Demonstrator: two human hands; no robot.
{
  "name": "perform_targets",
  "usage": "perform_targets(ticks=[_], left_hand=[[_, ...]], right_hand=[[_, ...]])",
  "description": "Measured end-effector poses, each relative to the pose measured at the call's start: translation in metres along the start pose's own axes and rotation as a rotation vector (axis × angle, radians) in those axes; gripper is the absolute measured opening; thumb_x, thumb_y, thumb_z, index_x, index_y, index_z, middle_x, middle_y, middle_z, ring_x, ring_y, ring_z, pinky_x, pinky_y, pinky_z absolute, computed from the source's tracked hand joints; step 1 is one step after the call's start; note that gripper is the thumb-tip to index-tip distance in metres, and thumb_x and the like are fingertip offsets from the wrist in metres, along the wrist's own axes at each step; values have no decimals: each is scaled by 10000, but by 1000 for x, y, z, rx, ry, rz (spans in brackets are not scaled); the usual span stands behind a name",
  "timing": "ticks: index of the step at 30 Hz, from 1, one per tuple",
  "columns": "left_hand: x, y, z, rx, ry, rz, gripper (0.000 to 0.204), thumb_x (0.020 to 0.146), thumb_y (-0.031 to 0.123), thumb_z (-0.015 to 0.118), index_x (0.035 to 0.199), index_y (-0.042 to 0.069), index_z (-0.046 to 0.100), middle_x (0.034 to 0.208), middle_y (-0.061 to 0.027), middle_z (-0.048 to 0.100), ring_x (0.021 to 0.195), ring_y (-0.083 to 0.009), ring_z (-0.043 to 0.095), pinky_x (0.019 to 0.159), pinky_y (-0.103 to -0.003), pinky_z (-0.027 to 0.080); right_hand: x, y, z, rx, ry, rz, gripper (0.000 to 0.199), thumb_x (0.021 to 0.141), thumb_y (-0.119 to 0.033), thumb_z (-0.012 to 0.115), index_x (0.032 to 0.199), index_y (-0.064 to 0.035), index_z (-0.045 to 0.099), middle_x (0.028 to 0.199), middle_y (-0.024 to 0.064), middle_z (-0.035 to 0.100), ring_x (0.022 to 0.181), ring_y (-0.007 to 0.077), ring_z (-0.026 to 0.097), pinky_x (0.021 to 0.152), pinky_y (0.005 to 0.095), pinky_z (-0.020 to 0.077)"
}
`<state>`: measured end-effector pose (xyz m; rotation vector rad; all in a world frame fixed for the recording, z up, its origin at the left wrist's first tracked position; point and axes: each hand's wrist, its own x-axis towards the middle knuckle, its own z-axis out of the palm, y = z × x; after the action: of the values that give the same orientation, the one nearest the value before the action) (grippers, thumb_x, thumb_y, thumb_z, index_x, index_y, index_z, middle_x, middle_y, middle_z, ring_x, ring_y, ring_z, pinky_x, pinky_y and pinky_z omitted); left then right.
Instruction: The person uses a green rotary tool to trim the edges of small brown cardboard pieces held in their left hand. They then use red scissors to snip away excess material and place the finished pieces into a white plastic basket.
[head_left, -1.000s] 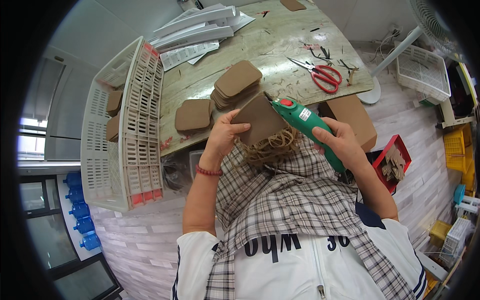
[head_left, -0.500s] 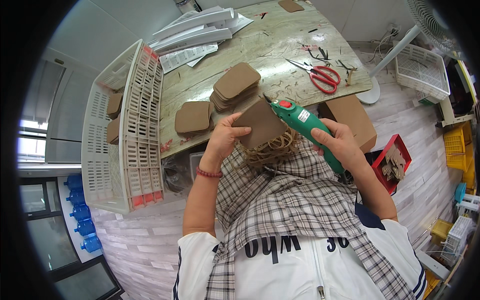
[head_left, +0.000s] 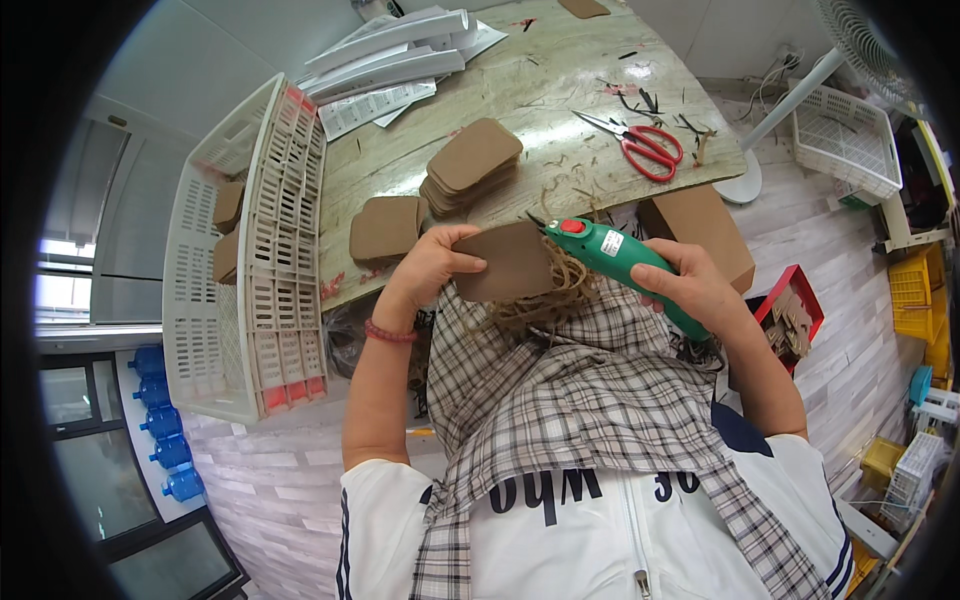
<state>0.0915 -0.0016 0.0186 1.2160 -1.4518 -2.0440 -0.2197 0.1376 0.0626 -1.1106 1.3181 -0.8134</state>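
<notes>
Where left hand [head_left: 430, 266] grips brown panel [head_left: 518, 262], left edge partly hidden.

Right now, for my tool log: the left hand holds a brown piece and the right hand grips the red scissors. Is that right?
No: the head view shows the right hand gripping a green cutter, while the red scissors lie on the table. The left hand does hold a brown piece.
</notes>
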Motion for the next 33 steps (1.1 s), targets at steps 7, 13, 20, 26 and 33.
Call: perform_targets(ticks=[7,13,20,26,33], left_hand=[[-1,8,-11,143,12,66,251,703,-74,694,918,46,642,877,18,654,789,-69,586,749,-204,467],[-1,3,-10,-64,111,135,194,729,-22,742,892,45,662,832,-15,679,740,-95,619,699,-239,501],[-2,4,-7,-129,100,138,193,736,-30,734,913,12,670,848,-60,695,730,-120,650,686,-251,530],[-1,3,-3,-130,70,100,186,740,-40,727,911,4,670,844,-66,696,726,-128,657,682,-257,541],[0,4,6,-114,19,65,182,733,-33,733,902,3,676,834,-55,695,718,-121,652,683,-252,537]], right_hand=[[-2,3,-9,-19,-48,38,377,868,-327,672,1017,17,638,720,20,581,617,79,538,566,240,452],[-1,5,-12,-40,-83,45,392,866,-342,675,1027,14,640,726,21,588,626,79,545,572,240,456],[-1,7,-10,-27,-122,57,414,864,-351,684,1059,12,638,791,27,602,680,79,572,597,233,478],[0,7,-7,-7,-135,56,418,863,-345,690,1074,12,635,798,30,603,683,80,573,588,234,477],[1,6,-2,-32,-132,53,422,861,-338,692,1076,19,631,787,33,603,668,81,569,577,235,473]])
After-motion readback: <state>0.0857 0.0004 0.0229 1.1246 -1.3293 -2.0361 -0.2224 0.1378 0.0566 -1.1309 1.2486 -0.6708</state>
